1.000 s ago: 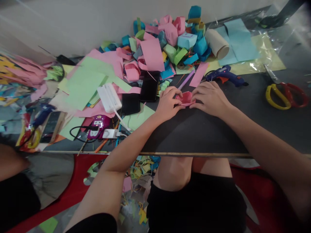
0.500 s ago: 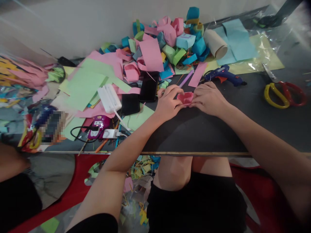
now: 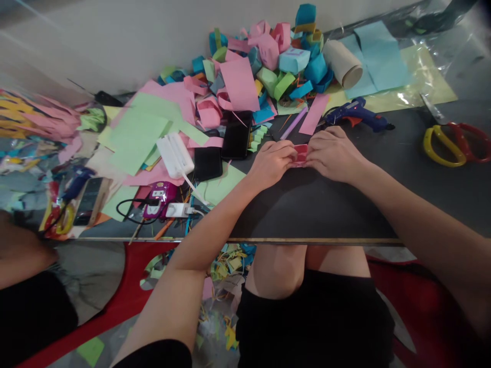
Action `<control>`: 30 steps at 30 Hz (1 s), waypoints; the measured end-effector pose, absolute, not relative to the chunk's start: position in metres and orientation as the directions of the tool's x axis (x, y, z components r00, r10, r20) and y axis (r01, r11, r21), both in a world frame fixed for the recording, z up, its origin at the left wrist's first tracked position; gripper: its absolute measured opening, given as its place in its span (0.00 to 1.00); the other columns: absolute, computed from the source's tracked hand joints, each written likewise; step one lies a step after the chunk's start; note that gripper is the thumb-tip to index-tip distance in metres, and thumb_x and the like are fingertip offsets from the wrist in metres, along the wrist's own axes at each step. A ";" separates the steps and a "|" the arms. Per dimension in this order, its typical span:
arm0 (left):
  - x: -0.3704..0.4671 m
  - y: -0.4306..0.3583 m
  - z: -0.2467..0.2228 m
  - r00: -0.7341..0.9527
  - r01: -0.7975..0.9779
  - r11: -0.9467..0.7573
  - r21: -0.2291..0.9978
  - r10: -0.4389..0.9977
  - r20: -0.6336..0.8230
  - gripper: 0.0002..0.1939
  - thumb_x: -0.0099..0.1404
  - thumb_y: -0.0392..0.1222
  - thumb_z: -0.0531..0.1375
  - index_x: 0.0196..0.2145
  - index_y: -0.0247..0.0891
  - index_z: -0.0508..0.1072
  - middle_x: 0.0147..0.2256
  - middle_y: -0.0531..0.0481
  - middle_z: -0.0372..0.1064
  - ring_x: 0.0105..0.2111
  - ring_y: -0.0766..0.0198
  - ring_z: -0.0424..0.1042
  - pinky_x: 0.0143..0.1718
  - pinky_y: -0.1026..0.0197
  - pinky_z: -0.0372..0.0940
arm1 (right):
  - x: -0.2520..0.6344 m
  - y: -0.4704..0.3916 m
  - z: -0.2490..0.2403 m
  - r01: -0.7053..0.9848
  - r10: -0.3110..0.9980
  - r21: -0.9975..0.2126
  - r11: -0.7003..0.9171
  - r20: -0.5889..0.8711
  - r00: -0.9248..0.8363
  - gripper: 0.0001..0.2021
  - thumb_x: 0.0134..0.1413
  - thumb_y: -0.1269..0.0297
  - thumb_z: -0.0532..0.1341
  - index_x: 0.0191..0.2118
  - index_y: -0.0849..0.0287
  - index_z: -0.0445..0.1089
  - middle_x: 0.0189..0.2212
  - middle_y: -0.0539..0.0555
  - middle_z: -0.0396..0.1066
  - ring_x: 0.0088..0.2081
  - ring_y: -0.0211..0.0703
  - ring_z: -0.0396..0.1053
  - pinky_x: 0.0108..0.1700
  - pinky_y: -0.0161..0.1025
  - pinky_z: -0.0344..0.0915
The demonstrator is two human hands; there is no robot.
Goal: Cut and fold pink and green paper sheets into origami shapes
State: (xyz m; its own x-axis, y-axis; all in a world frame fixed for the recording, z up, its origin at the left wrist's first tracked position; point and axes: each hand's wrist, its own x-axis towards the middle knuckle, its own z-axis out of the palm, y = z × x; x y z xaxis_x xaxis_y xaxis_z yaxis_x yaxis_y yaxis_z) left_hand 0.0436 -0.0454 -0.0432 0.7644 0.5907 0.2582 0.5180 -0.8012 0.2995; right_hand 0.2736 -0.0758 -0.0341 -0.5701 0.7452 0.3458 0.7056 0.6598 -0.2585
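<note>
In the head view, we hold a small pink folded-paper piece (image 3: 301, 154) at the dark flat bench (image 3: 314, 209). Our left hand (image 3: 270, 162) has a nearly closed grip on its left end; our right hand (image 3: 337, 156) pinches the right end just as closely. Its walls rise around a hollow, so we judge it at least partly shaped; whether its covered ends are fastened, we cannot tell. Beyond lie multicoloured folded-paper pieces (image 3: 268, 52) and a flat pink paper strip (image 3: 314, 114), unfolded.
</note>
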 end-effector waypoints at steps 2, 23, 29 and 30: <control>0.044 -0.045 -0.044 0.775 0.508 -0.810 0.294 0.579 0.254 0.14 0.75 0.41 0.53 0.39 0.42 0.79 0.50 0.48 0.77 0.60 0.54 0.68 0.59 0.49 0.58 | 0.273 -0.077 -0.036 0.714 0.745 -0.246 0.656 0.362 -0.560 0.16 0.67 0.51 0.57 0.33 0.50 0.78 0.37 0.56 0.76 0.49 0.57 0.68 0.58 0.59 0.55; 0.041 -0.050 -0.045 0.735 0.520 -0.816 0.254 0.579 0.353 0.14 0.71 0.50 0.60 0.36 0.42 0.83 0.62 0.46 0.69 0.62 0.47 0.64 0.61 0.41 0.60 | 0.272 -0.077 -0.037 0.708 0.792 -0.360 0.607 0.346 -0.503 0.15 0.63 0.47 0.61 0.33 0.45 0.81 0.33 0.52 0.78 0.46 0.56 0.68 0.54 0.58 0.55; 0.041 -0.047 -0.048 0.739 0.507 -0.805 0.308 0.590 0.326 0.16 0.71 0.53 0.60 0.36 0.44 0.84 0.59 0.47 0.72 0.61 0.49 0.65 0.61 0.42 0.61 | 0.270 -0.078 -0.035 0.709 0.800 -0.371 0.600 0.295 -0.523 0.17 0.64 0.49 0.60 0.30 0.49 0.80 0.32 0.54 0.77 0.45 0.55 0.69 0.53 0.56 0.57; 0.040 -0.047 -0.048 0.739 0.502 -0.803 0.320 0.591 0.324 0.16 0.71 0.54 0.60 0.36 0.44 0.84 0.60 0.47 0.72 0.61 0.50 0.65 0.62 0.42 0.61 | 0.270 -0.078 -0.034 0.708 0.801 -0.376 0.598 0.292 -0.522 0.17 0.64 0.49 0.60 0.30 0.49 0.80 0.32 0.54 0.77 0.45 0.55 0.70 0.52 0.55 0.58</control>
State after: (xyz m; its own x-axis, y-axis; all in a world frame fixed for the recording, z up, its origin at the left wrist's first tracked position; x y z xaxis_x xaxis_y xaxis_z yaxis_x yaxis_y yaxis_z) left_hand 0.0403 -0.0467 -0.0484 0.7387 0.5910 0.3241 0.5025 -0.8034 0.3196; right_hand 0.2702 -0.0784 -0.0345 -0.5220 0.8015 0.2918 0.7081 0.5979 -0.3756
